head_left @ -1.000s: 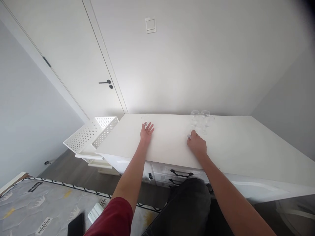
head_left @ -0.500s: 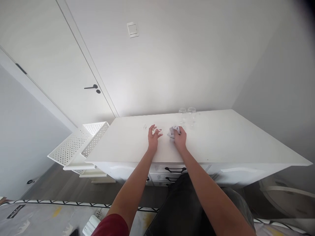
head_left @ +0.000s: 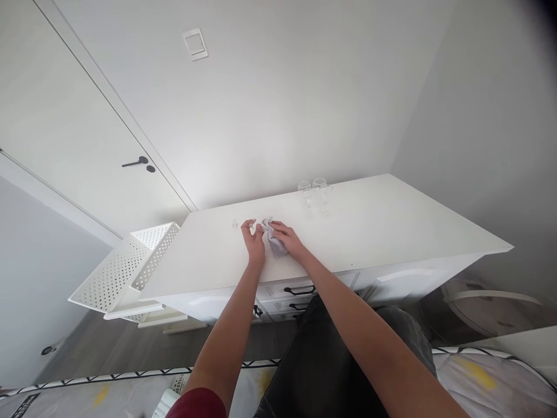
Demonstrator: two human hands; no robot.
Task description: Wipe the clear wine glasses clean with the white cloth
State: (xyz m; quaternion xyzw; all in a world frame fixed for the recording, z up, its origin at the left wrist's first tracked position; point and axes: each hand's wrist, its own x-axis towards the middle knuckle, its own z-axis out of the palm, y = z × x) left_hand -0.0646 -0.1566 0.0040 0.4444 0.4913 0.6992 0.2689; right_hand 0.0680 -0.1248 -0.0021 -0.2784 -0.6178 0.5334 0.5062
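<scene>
My left hand (head_left: pixel 255 245) is closed around a clear wine glass (head_left: pixel 235 224), held on its side over the white cabinet top. The foot of the glass points left and its bowl lies mostly behind my fingers. Bunched in my right hand (head_left: pixel 289 238) is a pale grey cloth (head_left: pixel 277 247), pressed against the bowl's right end; a loose part hangs down toward the cabinet top. How far the cloth reaches into the glass is hidden. Several more clear stemmed glasses (head_left: pixel 319 184) stand upright near the wall, beyond my right hand.
The white cabinet top (head_left: pixel 369 226) extends to both sides, above drawers with black handles (head_left: pixel 300 289). To the left is a white perforated rack (head_left: pixel 115 276), by a door with a black handle (head_left: pixel 136 162). A patterned mattress (head_left: pixel 491 377) lies behind me.
My right hand has brought the cloth leftward onto the end of the glass, closing the gap between my hands. The cloth now hangs looser. The whole view has shifted and tilted.
</scene>
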